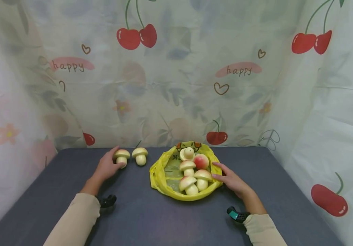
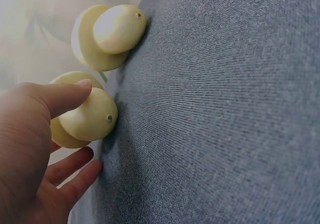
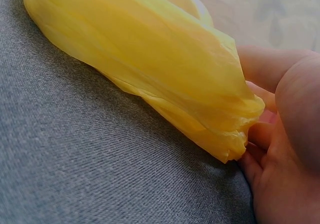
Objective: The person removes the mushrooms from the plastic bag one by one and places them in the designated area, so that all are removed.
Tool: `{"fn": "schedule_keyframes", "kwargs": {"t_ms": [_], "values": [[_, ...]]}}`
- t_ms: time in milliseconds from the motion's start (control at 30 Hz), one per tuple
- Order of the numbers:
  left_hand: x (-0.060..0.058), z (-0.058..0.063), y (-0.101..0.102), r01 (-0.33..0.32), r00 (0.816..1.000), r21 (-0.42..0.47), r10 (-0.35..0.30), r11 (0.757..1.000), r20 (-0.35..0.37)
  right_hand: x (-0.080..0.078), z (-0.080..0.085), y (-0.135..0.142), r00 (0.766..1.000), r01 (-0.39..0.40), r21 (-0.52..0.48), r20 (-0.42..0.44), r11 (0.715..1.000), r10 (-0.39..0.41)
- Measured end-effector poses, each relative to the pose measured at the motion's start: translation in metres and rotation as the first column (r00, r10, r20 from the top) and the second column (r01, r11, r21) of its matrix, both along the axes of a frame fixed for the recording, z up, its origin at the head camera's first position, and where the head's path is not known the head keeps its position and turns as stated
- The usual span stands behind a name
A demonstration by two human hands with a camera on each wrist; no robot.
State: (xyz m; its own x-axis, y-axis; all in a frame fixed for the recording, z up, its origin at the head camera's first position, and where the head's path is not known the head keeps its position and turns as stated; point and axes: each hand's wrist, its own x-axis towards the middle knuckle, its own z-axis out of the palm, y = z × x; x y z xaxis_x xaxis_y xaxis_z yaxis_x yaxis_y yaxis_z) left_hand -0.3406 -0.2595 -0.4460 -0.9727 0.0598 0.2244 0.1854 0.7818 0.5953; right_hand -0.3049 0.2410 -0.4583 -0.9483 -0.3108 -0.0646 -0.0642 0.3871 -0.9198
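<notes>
At the far left of the table my left hand holds a toy mushroom, which stands upright on its stem. The left wrist view shows the thumb across this mushroom and the other fingers on its far side. Just to the right stands a second mushroom. My right hand grips the right rim of an open yellow plastic bag, its fingers around the gathered edge. Several mushrooms lie inside the bag, along with a round red-and-cream piece.
A dark grey cloth covers the table. Pale curtains printed with cherries and leaves hang behind it and at both sides. Each wrist wears a black band.
</notes>
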Motion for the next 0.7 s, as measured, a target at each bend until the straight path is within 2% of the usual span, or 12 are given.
{"fn": "schedule_keyframes", "kwargs": {"t_ms": [700], "values": [[0.0054,0.0021,0.0004,0.0,1.0,0.047,0.002,0.999,-0.027,0.0005,-0.0001,-0.0003,1.0,0.004,0.015,-0.005,1.0,-0.004]]}}
